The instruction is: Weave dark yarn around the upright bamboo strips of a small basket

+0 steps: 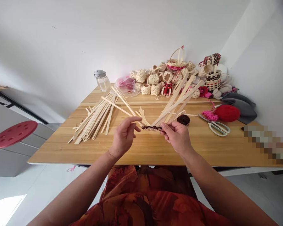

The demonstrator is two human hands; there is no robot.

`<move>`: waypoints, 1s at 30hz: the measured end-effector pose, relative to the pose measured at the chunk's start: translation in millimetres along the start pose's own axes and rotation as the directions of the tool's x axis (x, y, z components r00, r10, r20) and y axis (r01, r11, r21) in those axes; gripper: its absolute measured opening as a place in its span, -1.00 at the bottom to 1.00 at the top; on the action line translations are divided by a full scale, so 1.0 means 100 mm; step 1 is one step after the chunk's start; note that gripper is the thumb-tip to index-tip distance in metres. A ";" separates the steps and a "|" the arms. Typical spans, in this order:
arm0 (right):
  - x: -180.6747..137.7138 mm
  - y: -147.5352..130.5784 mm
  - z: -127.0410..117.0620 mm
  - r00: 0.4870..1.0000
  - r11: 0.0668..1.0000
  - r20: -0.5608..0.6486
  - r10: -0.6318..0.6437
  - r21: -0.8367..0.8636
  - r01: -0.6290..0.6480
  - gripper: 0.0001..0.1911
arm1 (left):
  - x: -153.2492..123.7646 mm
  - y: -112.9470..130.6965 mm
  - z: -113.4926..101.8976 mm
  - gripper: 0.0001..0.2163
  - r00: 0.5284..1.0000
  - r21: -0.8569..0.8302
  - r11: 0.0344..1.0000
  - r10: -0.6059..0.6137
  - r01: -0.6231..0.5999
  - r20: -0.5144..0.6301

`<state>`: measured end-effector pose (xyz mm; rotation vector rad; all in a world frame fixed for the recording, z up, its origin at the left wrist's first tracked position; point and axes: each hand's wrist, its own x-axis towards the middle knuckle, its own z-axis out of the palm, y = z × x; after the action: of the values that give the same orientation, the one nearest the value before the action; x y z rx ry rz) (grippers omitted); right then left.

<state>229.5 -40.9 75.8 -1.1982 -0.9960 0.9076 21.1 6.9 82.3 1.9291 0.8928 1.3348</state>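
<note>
A woven start of pale bamboo strips [153,124] is held up over the wooden table [141,150], its strips fanning up left and right, with a dark band woven across its base. My right hand [176,136] pinches the right end of that base. My left hand [124,135] is at the left side, thumb and forefinger closed on one of the strips.
A loose bundle of bamboo strips [94,119] lies on the left. Several small woven baskets [165,78] are piled at the back. A glass jar [102,80], scissors [215,125], red yarn [227,113] and a dark yarn ball [183,119] are nearby. A red stool [14,133] stands left.
</note>
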 end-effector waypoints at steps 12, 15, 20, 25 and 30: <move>0.09 -0.01 -0.06 0.993 0.992 0.033 0.117 0.046 -0.119 -0.55 | 0.23 0.02 0.03 -0.70 0.966 0.130 0.977 0.137 -0.168 0.220; 0.11 -0.01 -0.07 0.989 0.989 0.052 0.136 0.058 -0.139 -0.54 | 0.25 0.06 0.04 -0.74 0.955 0.175 0.956 0.194 -0.235 0.225; 0.14 0.02 -0.08 0.983 0.978 0.044 0.176 0.108 -0.180 -0.54 | 0.22 0.06 0.05 -0.73 0.937 0.179 0.930 0.284 -0.321 0.203; 0.15 -0.01 -0.06 0.974 0.963 0.046 0.223 0.146 -0.227 -0.52 | 0.18 0.02 0.07 -0.72 0.936 0.177 0.928 0.296 -0.329 0.189; 0.13 -0.06 -0.03 0.973 0.965 0.022 0.232 0.122 -0.233 -0.52 | 0.20 0.04 0.08 -0.77 0.940 0.202 0.921 0.306 -0.333 0.152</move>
<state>236.7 -30.9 82.7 -1.2228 -0.8027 1.1430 34.9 19.8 93.3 2.3869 0.7156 1.3266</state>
